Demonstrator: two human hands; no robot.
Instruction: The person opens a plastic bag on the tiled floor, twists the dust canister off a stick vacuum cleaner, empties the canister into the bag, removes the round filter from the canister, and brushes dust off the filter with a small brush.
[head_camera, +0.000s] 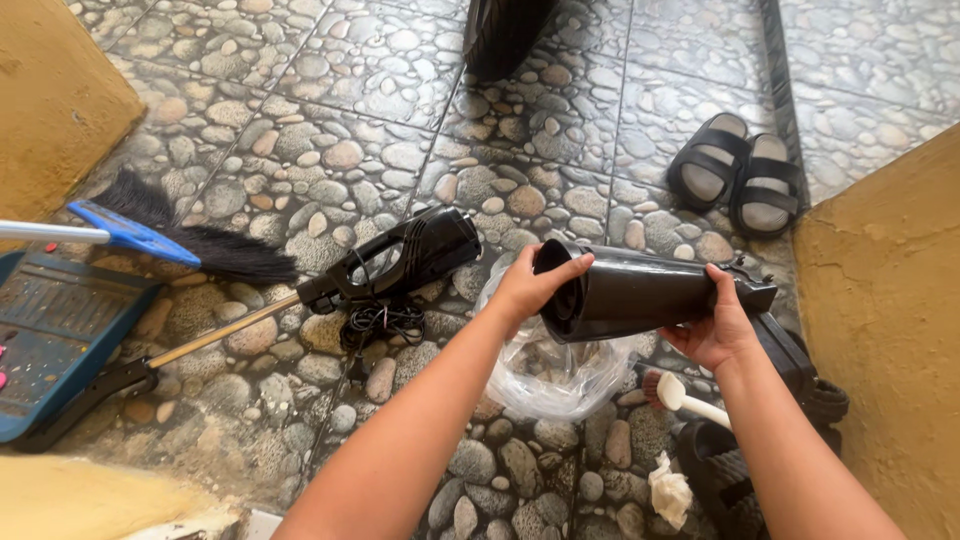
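Note:
Both my hands hold a black cylindrical vacuum dust canister (640, 292) sideways over the pebble-patterned floor. My left hand (528, 283) grips its open round end. At the other end, my right hand (712, 328) cups the canister from below. A clear plastic bag (545, 375) lies on the floor directly beneath the open end. The black handheld vacuum body (405, 262) with its coiled cord (380, 322) rests on the floor to the left.
A blue broom (175, 240) and a blue dustpan (50, 335) lie at the left. Black sandals (738, 175) sit at the upper right. A small white-handled brush (680, 398), a crumpled tissue (668, 492) and black parts lie by the yellow wall (890, 320).

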